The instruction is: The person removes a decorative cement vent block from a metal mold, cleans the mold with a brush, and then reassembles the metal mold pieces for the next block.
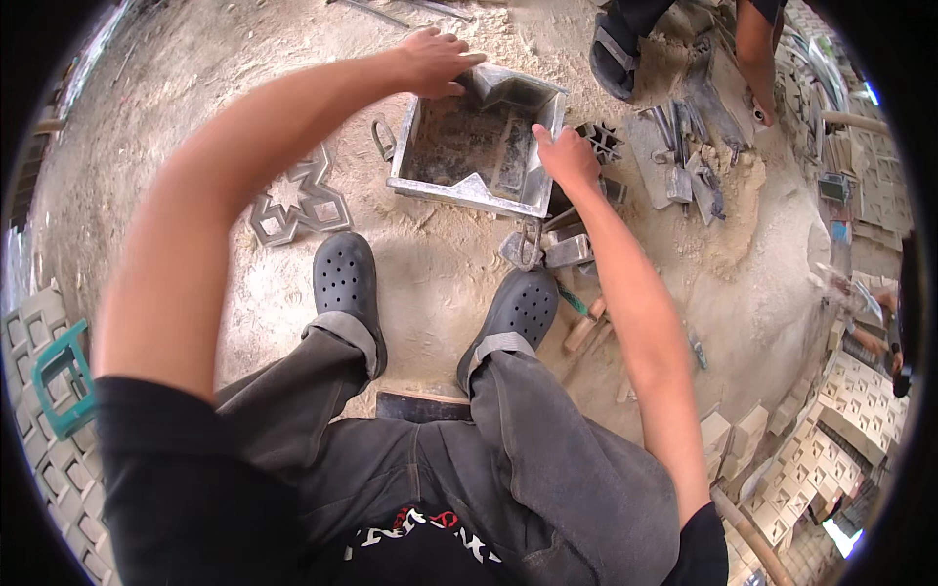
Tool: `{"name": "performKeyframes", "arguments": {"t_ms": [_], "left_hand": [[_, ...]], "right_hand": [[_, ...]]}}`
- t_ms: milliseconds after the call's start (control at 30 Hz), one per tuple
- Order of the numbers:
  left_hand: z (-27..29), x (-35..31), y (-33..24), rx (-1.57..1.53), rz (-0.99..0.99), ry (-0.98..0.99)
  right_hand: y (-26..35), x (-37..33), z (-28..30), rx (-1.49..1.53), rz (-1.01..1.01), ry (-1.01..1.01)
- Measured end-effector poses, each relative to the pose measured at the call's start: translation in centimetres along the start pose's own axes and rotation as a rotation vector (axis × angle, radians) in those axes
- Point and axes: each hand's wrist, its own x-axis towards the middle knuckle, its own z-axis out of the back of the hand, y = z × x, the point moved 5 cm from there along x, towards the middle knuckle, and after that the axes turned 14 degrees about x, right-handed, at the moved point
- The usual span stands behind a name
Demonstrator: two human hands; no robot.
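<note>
A square metal mould (469, 190) with thick walls and angled wedges on its inner sides sits on the dusty floor in front of my feet. My left hand (435, 63) is at its far left corner, with the thumb on the inner side and the fingers across the top edge. On the right wall, my right hand (567, 156) grips the rim, thumb pointing inward and fingers hidden outside. Inside, the mould's bottom (454, 146) looks dark and dusted. A metal loop (383, 142) stands by its left side, and a hinged metal clasp (525, 244) lies near its front right corner.
A star-shaped metal frame (303, 200) lies left. Metal blocks (567, 251) and a wooden-handled tool (586, 327) lie by my right shoe. Trowels and hand tools (684, 161) rest near another person's sandal (616, 59). Patterned blocks (801, 459) are stacked right; a teal plastic frame (65, 381) stands left.
</note>
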Motion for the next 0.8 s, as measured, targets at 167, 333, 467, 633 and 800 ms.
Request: {"name": "performKeyframes", "arguments": {"t_ms": [167, 333, 467, 633, 800], "left_hand": [[3.9, -8.1, 4.3, 0.355, -0.264, 0.064], [5.2, -13.6, 5.5, 0.137, -0.165, 0.361], [2.9, -12.1, 3.9, -0.344, 0.154, 0.24], [-3.1, -11.6, 1.3, -0.814, 0.469, -0.015], [-5.9, -14.5, -1.4, -1.044, 0.666, 0.115]], "right_hand": [[1.2, 0.5, 4.6, -0.07, 0.137, -0.035], [1.7, -0.3, 3.8, -0.183, 0.059, 0.411], [-1.5, 0.1, 0.8, -0.004, 0.033, 0.307], [-1.3, 0.4, -2.0, 0.274, -0.009, 0.102], [4.6, -3.4, 1.4, -0.031, 0.512, -0.529]]}}
